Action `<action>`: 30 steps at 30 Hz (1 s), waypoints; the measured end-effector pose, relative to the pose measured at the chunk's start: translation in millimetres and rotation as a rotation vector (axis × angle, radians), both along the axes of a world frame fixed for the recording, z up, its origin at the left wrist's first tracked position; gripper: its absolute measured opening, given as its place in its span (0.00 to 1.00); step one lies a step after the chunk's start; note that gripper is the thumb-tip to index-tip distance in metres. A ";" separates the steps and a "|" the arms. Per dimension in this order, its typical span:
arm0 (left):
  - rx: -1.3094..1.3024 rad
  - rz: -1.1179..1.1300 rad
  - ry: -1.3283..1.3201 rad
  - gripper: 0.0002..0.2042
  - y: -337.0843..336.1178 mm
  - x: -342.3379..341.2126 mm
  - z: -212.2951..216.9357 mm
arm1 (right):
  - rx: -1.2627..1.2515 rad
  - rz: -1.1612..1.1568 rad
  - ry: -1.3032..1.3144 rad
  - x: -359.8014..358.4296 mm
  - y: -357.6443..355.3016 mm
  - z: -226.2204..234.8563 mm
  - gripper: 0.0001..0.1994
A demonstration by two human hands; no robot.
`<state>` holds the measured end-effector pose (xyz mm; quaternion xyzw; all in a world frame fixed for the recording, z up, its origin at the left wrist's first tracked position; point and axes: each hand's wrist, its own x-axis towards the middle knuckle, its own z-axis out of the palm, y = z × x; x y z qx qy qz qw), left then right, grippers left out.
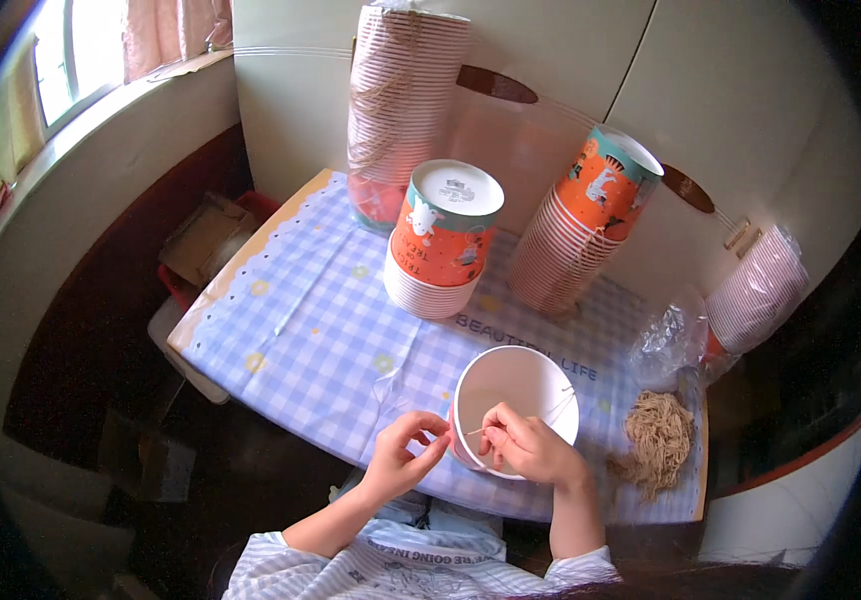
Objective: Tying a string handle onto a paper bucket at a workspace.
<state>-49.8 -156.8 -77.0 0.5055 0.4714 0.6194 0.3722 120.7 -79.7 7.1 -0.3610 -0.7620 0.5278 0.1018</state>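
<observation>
A paper bucket [516,372] with a white inside stands at the table's front edge, its open mouth tilted toward me. My right hand [533,447] is inside the mouth, thumb and fingers pinched on a thin tan string [475,432] that runs to the left wall. Outside that wall, my left hand [411,455] has its thumb and forefinger together close to the rim; what they pinch, if anything, is too small to make out. Another thin strand lies against the bucket's inner right side. To the right rests a loose bundle of tan string [659,435].
Behind the bucket stand a short upside-down stack of orange buckets [444,240] and a taller stack [586,220]. A plastic-wrapped stack [406,100] rises at the back left, another [759,290] leans right beside clear plastic [671,345]. A blue checked cloth [301,300] covers the table.
</observation>
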 end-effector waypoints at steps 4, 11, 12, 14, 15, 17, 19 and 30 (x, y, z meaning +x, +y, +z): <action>0.139 0.065 0.190 0.08 -3.8 -0.2 17.6 | 0.071 0.062 0.007 5.4 2.7 1.6 0.03; 0.349 0.216 0.644 0.13 -6.6 15.9 43.1 | 0.062 -0.108 0.294 1.9 5.4 5.1 0.04; 0.353 0.212 0.648 0.13 -5.3 18.1 43.1 | 0.065 -0.102 0.324 -1.3 5.7 4.4 0.03; 0.322 0.233 0.737 0.14 -2.4 21.4 39.0 | 0.073 -0.094 0.356 -4.0 7.0 3.2 0.03; 0.322 0.261 0.748 0.12 -0.3 21.1 33.8 | 0.083 -0.085 0.357 -4.9 7.8 2.1 0.03; 0.349 0.236 0.732 0.10 5.3 19.8 35.2 | 0.100 -0.092 0.355 -1.2 7.7 4.7 0.03; 0.371 0.219 0.722 0.09 8.2 16.2 39.9 | 0.091 -0.126 0.327 0.3 8.9 8.1 0.04; 0.117 0.017 0.375 0.06 24.2 10.2 41.7 | 0.289 -0.107 0.252 0.4 12.8 -3.4 0.04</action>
